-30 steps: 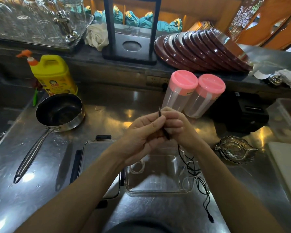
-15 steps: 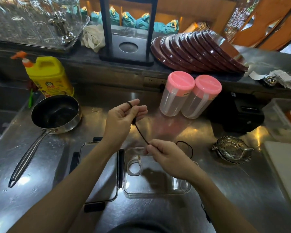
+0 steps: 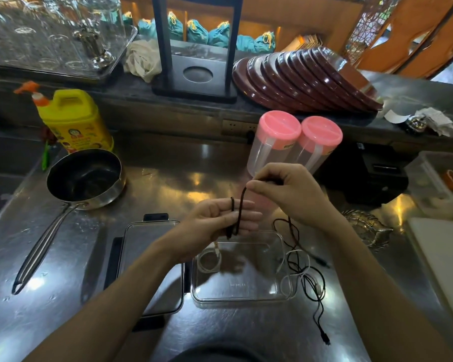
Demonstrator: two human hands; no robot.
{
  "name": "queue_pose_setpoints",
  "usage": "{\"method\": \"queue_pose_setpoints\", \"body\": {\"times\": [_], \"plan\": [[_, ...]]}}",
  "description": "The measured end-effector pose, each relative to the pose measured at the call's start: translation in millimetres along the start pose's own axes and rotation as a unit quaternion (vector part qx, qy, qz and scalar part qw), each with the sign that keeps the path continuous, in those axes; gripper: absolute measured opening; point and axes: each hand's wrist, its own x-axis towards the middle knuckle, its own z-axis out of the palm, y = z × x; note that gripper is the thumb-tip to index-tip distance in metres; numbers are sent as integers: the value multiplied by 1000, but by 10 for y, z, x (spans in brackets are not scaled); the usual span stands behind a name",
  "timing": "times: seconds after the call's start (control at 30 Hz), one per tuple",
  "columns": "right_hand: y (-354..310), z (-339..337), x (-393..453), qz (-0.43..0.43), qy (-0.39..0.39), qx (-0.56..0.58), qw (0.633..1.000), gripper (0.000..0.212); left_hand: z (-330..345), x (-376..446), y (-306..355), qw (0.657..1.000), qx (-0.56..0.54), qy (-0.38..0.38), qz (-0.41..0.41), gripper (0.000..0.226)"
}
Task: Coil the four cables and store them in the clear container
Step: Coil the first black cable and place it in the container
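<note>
A black cable (image 3: 239, 205) is looped around the outstretched fingers of my left hand (image 3: 220, 220), above the clear container (image 3: 242, 296). My right hand (image 3: 285, 189) pinches the same cable higher up, and the strand runs from it down to my left fingers. The cable's loose length trails to the right of the container. One coiled white cable (image 3: 209, 261) lies inside the container at its left end. A second white cable (image 3: 296, 262) and another black cable (image 3: 319, 296) lie tangled over the container's right rim and on the steel counter.
The container's lid (image 3: 147, 259) lies just to its left. A saucepan (image 3: 84, 176) with a long handle sits further left, and a yellow jug (image 3: 73, 118) stands behind it. Two pink-lidded jars (image 3: 296, 139) stand behind my hands. A metal dish (image 3: 369, 226) and a white board (image 3: 445, 270) are at the right.
My right hand has risen from the container to above my left hand, carrying the black cable. My left hand has lowered and flattened, and it now has cable wrapped around its fingers.
</note>
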Motion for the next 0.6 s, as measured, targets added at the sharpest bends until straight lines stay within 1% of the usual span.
{"method": "queue_pose_setpoints", "body": {"times": [0.07,0.2,0.27,0.33,0.37,0.43,0.53,0.57,0.6], "plan": [[28,22,24,11,10,29,999,12,24,-20,-2,999,-47,-19,-2,35],[102,104,43,63,9,116,991,13,78,-20,-9,992,-121,-46,2,35],[162,197,6,121,16,194,973,19,108,-8,15,987,-153,-42,3,36],[198,299,-57,180,36,282,942,23,114,-1,35,984,-176,-33,2,36],[202,346,-90,199,38,307,930,25,114,5,38,984,-173,-28,5,35],[197,446,-161,209,28,321,923,23,125,25,37,987,-156,-1,23,31],[158,623,-294,225,20,331,916,22,145,106,59,980,-173,79,59,29],[149,677,-348,225,5,306,925,24,140,136,66,973,-189,106,72,30],[141,719,-404,221,-23,252,942,25,125,165,75,966,-207,128,85,31]]}}
